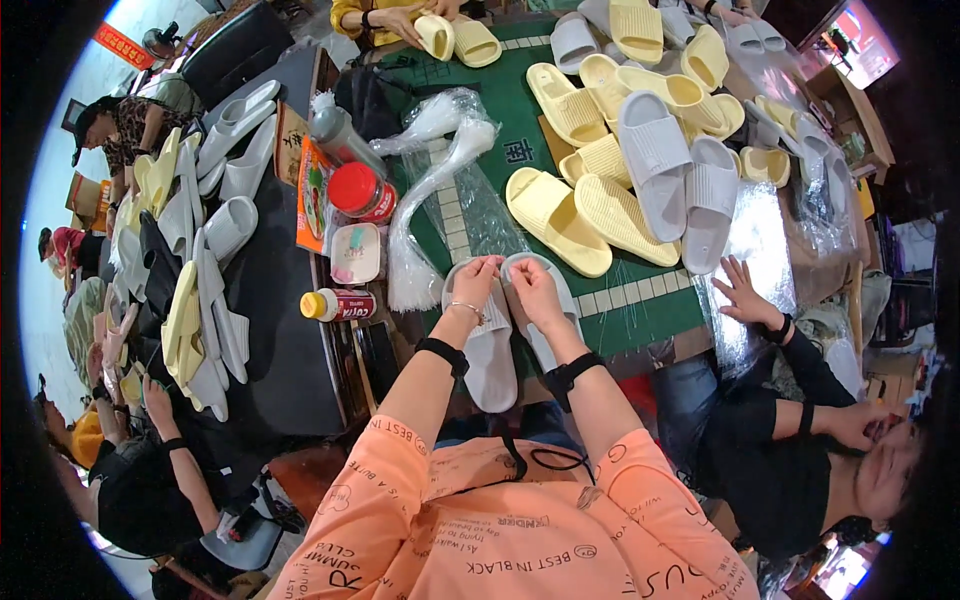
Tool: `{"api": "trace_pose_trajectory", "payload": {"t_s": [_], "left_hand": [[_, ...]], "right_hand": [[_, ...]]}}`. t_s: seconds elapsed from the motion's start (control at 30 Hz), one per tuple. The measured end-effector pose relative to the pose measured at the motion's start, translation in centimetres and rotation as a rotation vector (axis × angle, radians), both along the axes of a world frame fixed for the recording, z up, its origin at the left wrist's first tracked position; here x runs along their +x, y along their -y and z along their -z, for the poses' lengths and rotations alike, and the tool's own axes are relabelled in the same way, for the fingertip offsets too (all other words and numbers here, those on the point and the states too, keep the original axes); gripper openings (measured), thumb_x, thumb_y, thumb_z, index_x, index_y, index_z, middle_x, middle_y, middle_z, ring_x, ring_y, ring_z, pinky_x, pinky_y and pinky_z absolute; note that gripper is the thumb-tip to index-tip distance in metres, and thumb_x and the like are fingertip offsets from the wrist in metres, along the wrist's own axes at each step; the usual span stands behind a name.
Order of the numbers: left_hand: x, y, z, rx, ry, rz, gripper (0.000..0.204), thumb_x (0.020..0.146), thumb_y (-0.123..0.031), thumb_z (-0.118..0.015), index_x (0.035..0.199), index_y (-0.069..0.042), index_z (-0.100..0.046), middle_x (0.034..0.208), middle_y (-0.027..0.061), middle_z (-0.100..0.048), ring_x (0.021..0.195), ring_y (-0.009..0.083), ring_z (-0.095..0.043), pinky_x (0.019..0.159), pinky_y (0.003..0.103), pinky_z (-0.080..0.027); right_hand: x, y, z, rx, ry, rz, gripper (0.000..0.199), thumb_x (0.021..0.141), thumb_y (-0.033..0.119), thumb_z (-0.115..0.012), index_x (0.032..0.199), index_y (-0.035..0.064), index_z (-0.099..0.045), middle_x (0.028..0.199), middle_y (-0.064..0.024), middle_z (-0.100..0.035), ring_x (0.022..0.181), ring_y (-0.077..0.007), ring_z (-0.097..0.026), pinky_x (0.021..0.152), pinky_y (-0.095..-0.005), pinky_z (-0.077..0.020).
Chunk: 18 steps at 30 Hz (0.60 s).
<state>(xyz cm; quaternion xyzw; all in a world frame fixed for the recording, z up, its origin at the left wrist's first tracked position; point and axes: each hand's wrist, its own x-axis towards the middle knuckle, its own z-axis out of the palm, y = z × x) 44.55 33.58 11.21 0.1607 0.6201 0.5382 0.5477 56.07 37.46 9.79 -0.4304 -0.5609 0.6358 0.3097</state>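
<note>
A pair of grey slippers lies in front of me at the table's near edge, the left slipper point(490, 365) and the right slipper point(563, 290) side by side. Over the left slipper's upper end, my left hand point(474, 289) is closed in a pinch. My right hand point(533, 292) pinches just beside it, above the right slipper. Whatever is between the fingers is too small to make out. A bundle of thin whitish plastic strands point(410, 245) lies left of my hands, partly on a clear plastic bag point(485, 205).
Yellow slippers point(560, 222) and grey slippers point(655, 160) are heaped right of centre on the green table mat point(640, 333). At left stand a red-lidded jar point(362, 192), a small tub point(357, 253) and a yellow-capped bottle point(338, 305). A co-worker's hand point(745, 295) rests at right; another person's hands point(405, 22) hold yellow slippers opposite.
</note>
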Motion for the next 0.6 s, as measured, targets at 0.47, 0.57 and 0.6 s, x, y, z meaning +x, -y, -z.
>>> {"api": "trace_pose_trajectory", "payload": {"t_s": [0.47,0.57,0.6], "left_hand": [[0.2,-0.1,0.2,0.014,0.09,-0.054,0.016,0.082,-0.018,-0.049,0.086,-0.003,-0.055,0.059,-0.005,-0.043,0.046,0.0029,-0.033,0.041,0.016,-0.026],[0.4,-0.2,0.2,0.019,0.051,-0.031,0.017,0.082,-0.018,-0.049,0.088,-0.003,-0.055,0.06,-0.0051,-0.044,0.047,0.0027,-0.033,0.042,0.015,-0.026],[0.5,-0.2,0.2,0.025,-0.003,-0.002,0.018,0.081,-0.019,-0.05,0.088,-0.003,-0.056,0.061,-0.0054,-0.044,0.047,0.0023,-0.033,0.043,0.015,-0.027]], "right_hand": [[-0.2,0.2,-0.5,-0.045,-0.026,0.014,0.009,0.079,0.01,-0.049,0.077,0.0016,-0.05,0.067,-0.0003,-0.052,0.06,-0.005,-0.047,0.055,-0.0196,-0.0384],[0.0,0.2,-0.6,-0.032,-0.042,0.018,0.008,0.079,0.01,-0.049,0.077,0.0018,-0.05,0.067,-0.0001,-0.052,0.06,-0.0049,-0.046,0.055,-0.0197,-0.0383],[0.0,0.1,-0.6,-0.04,-0.038,0.015,0.008,0.079,0.01,-0.049,0.078,0.002,-0.05,0.067,0.0001,-0.052,0.06,-0.0048,-0.046,0.054,-0.0197,-0.0381]]}}
